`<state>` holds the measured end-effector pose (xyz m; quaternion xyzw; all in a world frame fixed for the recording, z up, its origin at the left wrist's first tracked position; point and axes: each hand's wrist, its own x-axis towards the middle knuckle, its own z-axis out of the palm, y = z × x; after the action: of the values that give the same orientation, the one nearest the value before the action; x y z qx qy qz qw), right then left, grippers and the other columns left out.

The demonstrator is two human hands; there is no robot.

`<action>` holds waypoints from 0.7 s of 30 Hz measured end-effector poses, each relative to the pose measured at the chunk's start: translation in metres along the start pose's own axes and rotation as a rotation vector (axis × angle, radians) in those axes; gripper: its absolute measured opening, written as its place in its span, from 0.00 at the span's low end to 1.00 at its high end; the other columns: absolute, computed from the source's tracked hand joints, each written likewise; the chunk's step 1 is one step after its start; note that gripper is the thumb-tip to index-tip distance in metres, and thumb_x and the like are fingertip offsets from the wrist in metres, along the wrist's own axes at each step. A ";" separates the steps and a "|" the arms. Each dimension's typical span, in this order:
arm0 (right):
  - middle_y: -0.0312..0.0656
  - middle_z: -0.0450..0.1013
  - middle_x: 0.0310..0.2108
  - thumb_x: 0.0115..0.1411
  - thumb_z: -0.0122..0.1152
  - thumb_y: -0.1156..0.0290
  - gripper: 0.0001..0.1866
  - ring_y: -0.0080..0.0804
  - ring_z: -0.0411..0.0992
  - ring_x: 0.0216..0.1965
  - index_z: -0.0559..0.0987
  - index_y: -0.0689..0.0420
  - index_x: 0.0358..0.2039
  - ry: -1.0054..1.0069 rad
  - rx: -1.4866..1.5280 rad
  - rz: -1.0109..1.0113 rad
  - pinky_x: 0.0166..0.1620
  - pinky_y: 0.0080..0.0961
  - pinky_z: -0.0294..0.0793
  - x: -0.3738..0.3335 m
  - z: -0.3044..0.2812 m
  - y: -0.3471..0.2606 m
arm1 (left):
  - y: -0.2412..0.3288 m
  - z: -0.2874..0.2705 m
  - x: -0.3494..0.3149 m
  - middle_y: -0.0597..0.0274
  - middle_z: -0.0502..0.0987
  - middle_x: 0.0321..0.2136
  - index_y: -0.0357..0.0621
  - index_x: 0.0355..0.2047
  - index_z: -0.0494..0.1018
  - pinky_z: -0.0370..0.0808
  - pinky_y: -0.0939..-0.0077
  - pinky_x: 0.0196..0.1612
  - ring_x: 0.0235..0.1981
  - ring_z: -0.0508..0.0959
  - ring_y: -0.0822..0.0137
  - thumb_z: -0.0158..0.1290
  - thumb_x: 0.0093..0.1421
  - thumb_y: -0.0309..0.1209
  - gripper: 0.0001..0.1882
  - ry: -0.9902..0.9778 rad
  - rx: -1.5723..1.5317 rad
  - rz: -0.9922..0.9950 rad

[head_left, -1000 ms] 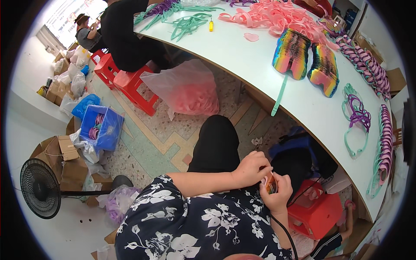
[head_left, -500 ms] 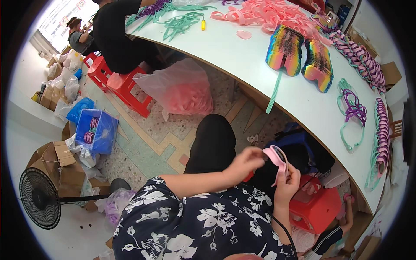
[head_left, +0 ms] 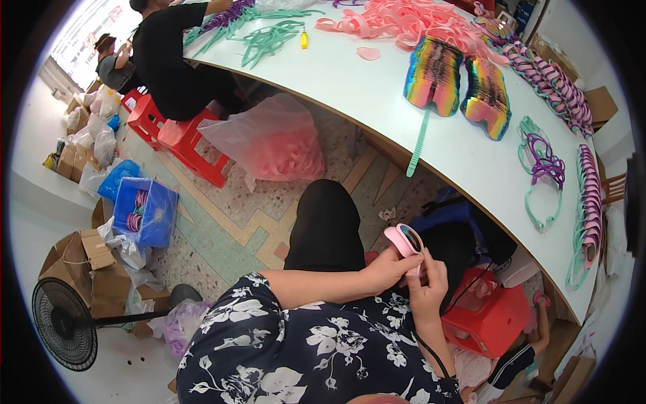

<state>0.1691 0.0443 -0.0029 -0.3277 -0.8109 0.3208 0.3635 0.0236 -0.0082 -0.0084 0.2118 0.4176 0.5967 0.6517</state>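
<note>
A pink goggle frame with a dark, shiny lens [head_left: 402,240] stands up between my two hands, above my lap. My left hand [head_left: 388,271] is closed on its lower left side, thumb and fingers pinched together. Against its lower right edge, my right hand [head_left: 428,286] also pinches it, the fingertips of both hands nearly touching. The lower part of the piece is hidden behind my fingers.
A white table [head_left: 363,84] curves along the far and right side, bearing pink straps [head_left: 417,23], two stacks of rainbow lenses [head_left: 434,77] and purple-banded bundles [head_left: 590,202]. A red stool [head_left: 494,313] stands at my right, a fan [head_left: 64,323] at left. Another person [head_left: 168,60] sits beyond.
My left hand has come right and closed on the goggle frame, which has moved left and turned more upright. My right hand has shifted slightly left. The view has shifted a little.
</note>
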 end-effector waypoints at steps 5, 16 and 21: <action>0.44 0.70 0.39 0.53 0.70 0.48 0.31 0.36 0.70 0.39 0.81 0.61 0.48 -0.010 0.002 -0.022 0.42 0.30 0.71 0.015 -0.011 0.007 | -0.005 0.000 0.002 0.59 0.77 0.43 0.37 0.55 0.64 0.74 0.78 0.42 0.42 0.77 0.72 0.59 0.61 0.31 0.25 0.120 0.058 0.057; 0.35 0.71 0.29 0.45 0.74 0.69 0.21 0.24 0.69 0.29 0.83 0.59 0.41 -0.093 0.291 0.167 0.32 0.21 0.70 0.033 -0.017 0.018 | 0.003 -0.008 0.005 0.64 0.76 0.36 0.36 0.48 0.71 0.72 0.80 0.35 0.33 0.75 0.75 0.57 0.59 0.27 0.17 -0.097 0.336 -0.232; 0.39 0.75 0.37 0.51 0.75 0.64 0.22 0.24 0.73 0.32 0.83 0.58 0.45 -0.157 0.192 0.118 0.35 0.20 0.73 0.049 -0.040 0.024 | -0.007 -0.011 0.023 0.59 0.78 0.40 0.34 0.48 0.72 0.75 0.77 0.43 0.39 0.79 0.70 0.57 0.60 0.25 0.16 0.002 0.192 -0.196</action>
<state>0.1824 0.1068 0.0188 -0.3125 -0.7817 0.4425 0.3089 0.0180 0.0101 -0.0270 0.2307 0.4922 0.4876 0.6832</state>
